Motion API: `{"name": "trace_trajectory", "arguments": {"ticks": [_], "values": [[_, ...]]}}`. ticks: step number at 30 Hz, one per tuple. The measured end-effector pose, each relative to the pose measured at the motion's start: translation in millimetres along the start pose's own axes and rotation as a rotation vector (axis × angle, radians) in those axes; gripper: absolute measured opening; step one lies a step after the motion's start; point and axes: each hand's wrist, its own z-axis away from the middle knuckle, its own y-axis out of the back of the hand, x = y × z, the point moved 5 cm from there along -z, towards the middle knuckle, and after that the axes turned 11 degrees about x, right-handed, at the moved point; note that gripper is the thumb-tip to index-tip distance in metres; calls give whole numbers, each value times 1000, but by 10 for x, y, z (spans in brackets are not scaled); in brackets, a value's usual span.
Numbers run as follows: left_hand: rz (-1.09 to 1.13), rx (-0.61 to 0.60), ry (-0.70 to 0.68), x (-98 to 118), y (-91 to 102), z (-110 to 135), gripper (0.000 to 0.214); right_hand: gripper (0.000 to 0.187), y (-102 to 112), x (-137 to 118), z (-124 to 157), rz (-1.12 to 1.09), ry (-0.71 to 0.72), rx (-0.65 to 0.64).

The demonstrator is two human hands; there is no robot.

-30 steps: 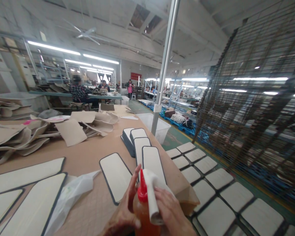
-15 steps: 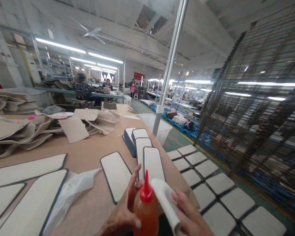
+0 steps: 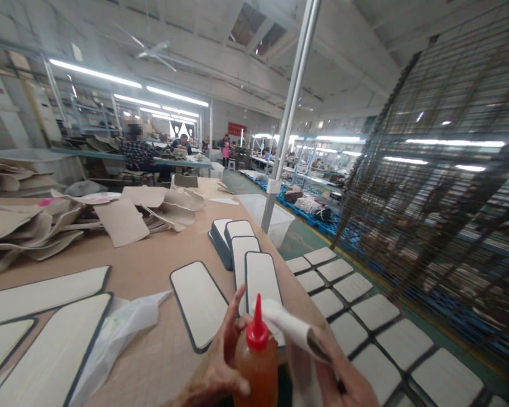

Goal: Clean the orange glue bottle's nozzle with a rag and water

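At the bottom centre my left hand (image 3: 218, 367) is wrapped round a squeeze bottle (image 3: 257, 370) of amber liquid with a red pointed cap. My right hand (image 3: 348, 381) holds a rolled white cloth (image 3: 286, 325) whose end reaches toward the bottle's red tip. Just beyond the hands, white panels with dark edging (image 3: 199, 302) lie flat on the brown table (image 3: 152, 271), and more of them (image 3: 240, 243) overlap in a row further back.
Long white panels (image 3: 46, 350) and a clear plastic bag (image 3: 119, 333) lie at the left. Beige cut pieces (image 3: 123, 223) pile at the back. A metal pole (image 3: 286, 121) and a white bin (image 3: 274, 217) stand past the table; a rack of panels (image 3: 365, 316) and wire shelving (image 3: 441, 186) fill the right. People work far behind.
My right hand has drawn the cloth down and to the right, off the bottle's side. The left hand keeps its hold on the bottle.
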Motion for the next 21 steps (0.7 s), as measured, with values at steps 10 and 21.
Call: {"name": "trace_trajectory", "arguments": {"ticks": [10, 21], "values": [[-19, -50, -7, 13, -28, -52, 125, 27, -81, -191, -109, 116, 722, -196], [-114, -59, -43, 4, -14, -52, 122, 28, -153, -194, -31, 126, 722, -227]]}}
